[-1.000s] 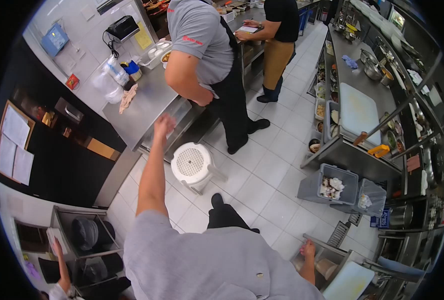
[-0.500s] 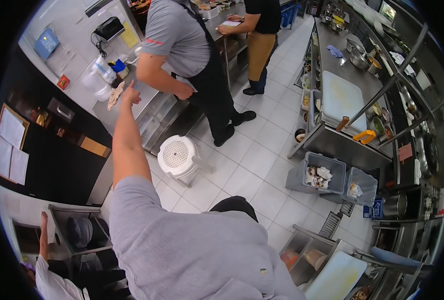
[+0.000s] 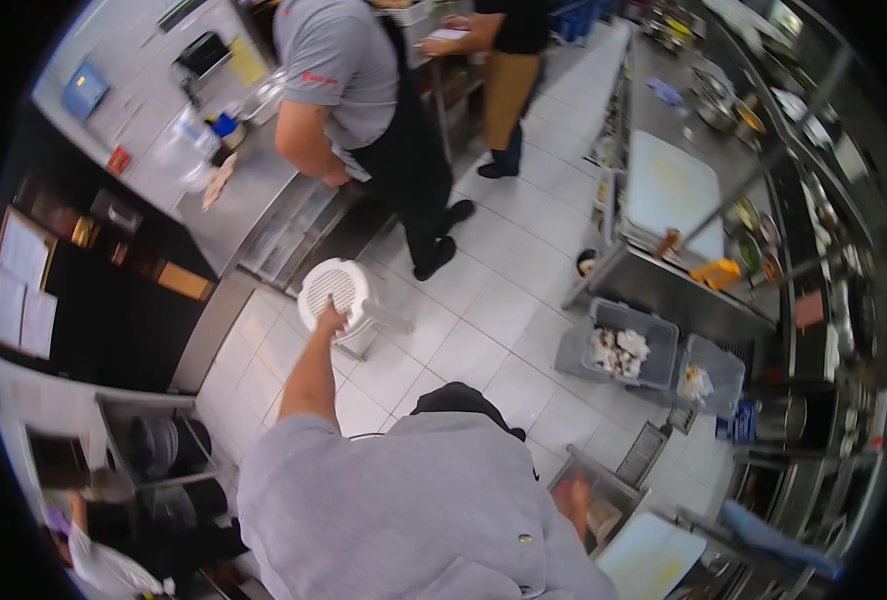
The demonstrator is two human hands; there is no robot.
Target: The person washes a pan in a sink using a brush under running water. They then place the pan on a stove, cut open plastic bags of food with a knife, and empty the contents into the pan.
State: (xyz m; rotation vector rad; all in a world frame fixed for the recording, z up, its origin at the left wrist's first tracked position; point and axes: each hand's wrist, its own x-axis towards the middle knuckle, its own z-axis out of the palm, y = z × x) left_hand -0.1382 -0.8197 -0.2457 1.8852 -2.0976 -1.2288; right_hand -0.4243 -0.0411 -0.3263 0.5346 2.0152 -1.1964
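White plastic, round-topped and pierced with small holes: took this for a stool (image 3: 342, 273), found upright on the pale floor tiles (image 3: 504, 245), ahead of the body and to its left, just off the front of a metal counter (image 3: 259, 197).

Saw closest to it the left hand (image 3: 332, 320), at the end of an outstretched bare arm (image 3: 310, 378), set across the near edge of the seat in this view. Saw most of the seat beyond the knuckles, straight ahead along the forearm, and the legs off to the right of the wrist. Made out no long axis in so round a top; read only the upright line from seat to feet. Found the fingers bunched, perhaps with one stretched toward the middle of the seat; could not tell contact from mere overlap, nor a grasp from a loose fist (viewed from above, and smeared).

Found the right hand (image 3: 576, 497) low on the other side, by a metal-edged well (image 3: 609, 470) near a cutting board (image 3: 659, 550). Could not tell its fingers' state, nor anything held. Placed it well apart from the stool, and judged the left plainly nearer.

Noted another person (image 3: 342, 70) standing beyond the stool, beside the counter, and a grey bin (image 3: 575, 350) well to the right, across the tiles.
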